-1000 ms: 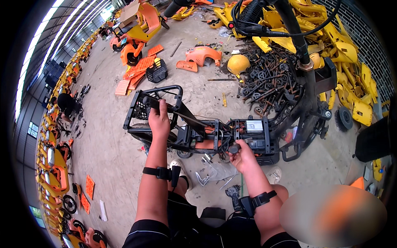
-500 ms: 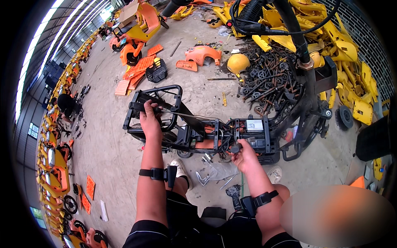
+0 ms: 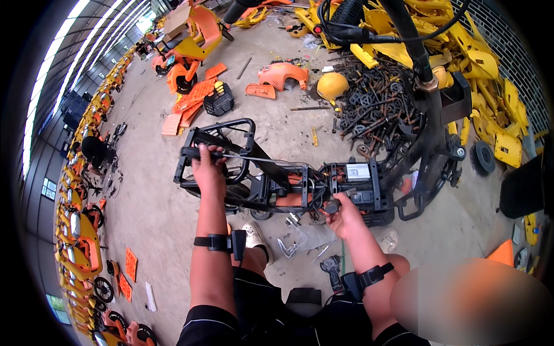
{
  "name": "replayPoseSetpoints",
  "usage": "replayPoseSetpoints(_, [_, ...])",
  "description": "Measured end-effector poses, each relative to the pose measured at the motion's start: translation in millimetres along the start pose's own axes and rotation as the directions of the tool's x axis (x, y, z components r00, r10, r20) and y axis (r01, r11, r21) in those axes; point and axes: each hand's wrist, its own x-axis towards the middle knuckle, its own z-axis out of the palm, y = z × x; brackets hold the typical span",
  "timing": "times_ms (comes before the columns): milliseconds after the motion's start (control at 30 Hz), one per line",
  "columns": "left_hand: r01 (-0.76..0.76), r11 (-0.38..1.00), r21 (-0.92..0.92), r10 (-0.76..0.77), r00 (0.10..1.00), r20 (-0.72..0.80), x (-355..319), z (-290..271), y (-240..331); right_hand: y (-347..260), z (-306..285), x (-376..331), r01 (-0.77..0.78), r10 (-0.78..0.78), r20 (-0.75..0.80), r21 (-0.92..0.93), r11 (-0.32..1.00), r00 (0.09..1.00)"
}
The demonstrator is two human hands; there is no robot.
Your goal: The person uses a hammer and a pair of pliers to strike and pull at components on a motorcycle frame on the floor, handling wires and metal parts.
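Black metal tubes form the scooter frame [image 3: 270,168]. Over its left end, your left hand [image 3: 208,167] curls partly closed around a black part [image 3: 190,153]; at its near side, your right hand [image 3: 344,216] is nearly closed. On its right half sits a silver box [image 3: 352,176], its pale label [image 3: 360,171] unreadable; smallest is the dark knob [image 3: 332,206] that right hand pinches.

Upper left: orange-and-yellow scooter [image 3: 199,47]; black basket [image 3: 219,101]. Upper centre: yellow helmet [image 3: 332,86] — beside metal heap [image 3: 382,104]. Upper right: yellow panels [image 3: 483,64]. Left edge: scooter row [image 3: 82,249] — orange, yellow.
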Motion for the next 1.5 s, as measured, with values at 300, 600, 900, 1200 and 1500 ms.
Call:
replayPoseSetpoints(300, [-0.197, 0.977, -0.081, 0.209, 0.96, 0.186, -102.2, 9.8, 0.4, 1.8, 6.9, -17.9, 0.079, -0.083, -0.064, -0.057, 0.995, 0.994])
replayPoseSetpoints(600, [-0.774, 0.491, 0.399, 0.578, 0.632, 0.516, -73.0, -30.7, -28.4, 6.2, -6.6, -37.2, 0.104, -0.123, -0.017, -0.424, 0.9, 0.992])
replayPoseSetpoints(900, [-0.703, 0.294, 0.648, 0.45, 0.7, 0.555, -42.5, -40.7, -26.0, 53.2, 13.9, 17.8, 0.255, -0.315, -0.005, -0.574, 0.778, 0.949])
replayPoseSetpoints(1200, [-0.77, 0.292, 0.567, 0.569, 0.616, 0.545, -35.7, -45.8, -39.1, 69.5, 19.4, 119.5, 0.031, -0.675, 0.031, -0.999, -0.012, 0.737])
replayPoseSetpoints(1500, [-0.746, 0.377, 0.549, 0.571, 0.654, 0.496, -37.6, -39.6, -38.4, 51.0, 25.4, 128.1, -0.048, -0.638, 0.098, -0.977, -0.207, 0.763])
